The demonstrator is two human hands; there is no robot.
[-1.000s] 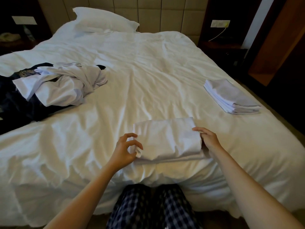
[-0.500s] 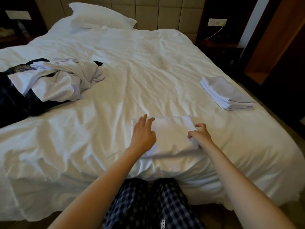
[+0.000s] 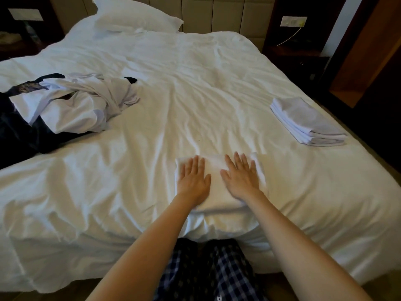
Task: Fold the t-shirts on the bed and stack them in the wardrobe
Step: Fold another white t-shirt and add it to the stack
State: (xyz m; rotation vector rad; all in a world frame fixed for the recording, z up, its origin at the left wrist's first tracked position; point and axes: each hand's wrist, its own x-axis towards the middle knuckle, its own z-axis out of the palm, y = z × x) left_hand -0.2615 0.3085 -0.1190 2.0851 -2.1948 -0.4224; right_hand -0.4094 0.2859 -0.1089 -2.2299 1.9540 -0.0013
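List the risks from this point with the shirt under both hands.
The left hand and right hand lie flat on the folded t-shirt, gripping nothing, so the fold may spring open once they lift. The shirt sits near the front edge of the bed and might slide off.

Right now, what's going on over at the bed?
A person stands at the foot of the bed, pressing the left hand and the right hand flat on a folded white t-shirt near the edge. A stack of folded shirts lies on the bed's right side, not yet put away. A heap of unfolded clothes, white and dark, lies on the left.
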